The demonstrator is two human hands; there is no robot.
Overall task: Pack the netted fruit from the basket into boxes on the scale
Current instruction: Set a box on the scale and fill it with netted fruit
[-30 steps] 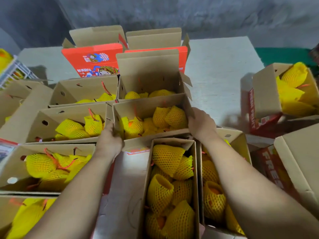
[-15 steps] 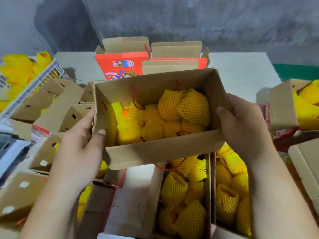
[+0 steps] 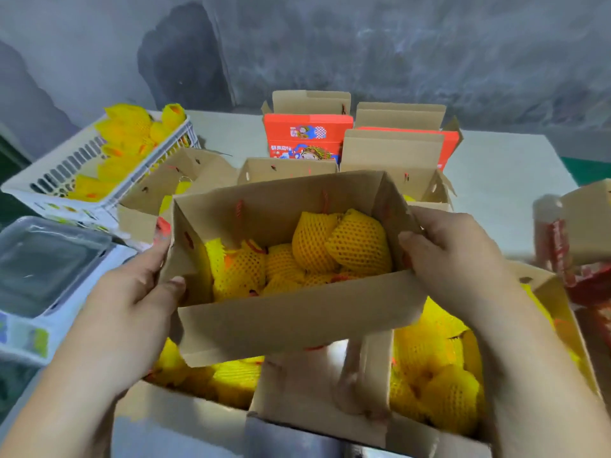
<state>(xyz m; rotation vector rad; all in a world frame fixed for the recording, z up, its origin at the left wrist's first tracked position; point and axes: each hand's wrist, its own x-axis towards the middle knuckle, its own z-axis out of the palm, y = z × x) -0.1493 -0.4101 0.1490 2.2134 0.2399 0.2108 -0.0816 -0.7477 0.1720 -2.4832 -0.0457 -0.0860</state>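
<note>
I hold an open cardboard box [image 3: 297,322] in the air with both hands. Several fruits in yellow foam netting [image 3: 340,246] lie inside it. My left hand [image 3: 132,299] grips its left end, thumb over the rim. At the right end, my right hand [image 3: 453,259] grips the side wall. A white slatted basket [image 3: 62,166] with more netted fruit stands at the back left. The scale [image 3: 43,272], with a clear cover over its grey platform, sits at the left, below and beside the held box.
Filled open boxes [image 3: 429,381] lie under the held box, and more open boxes [image 3: 390,160] stand behind it. Two orange printed boxes [image 3: 307,137] stand at the back of the white table [image 3: 502,180]. Another box [image 3: 585,223] sits at the right edge.
Both hands lifted the box of netted fruit off the row of boxes and carried it toward me and to the left. The view swung left, bringing the basket and scale into sight.
</note>
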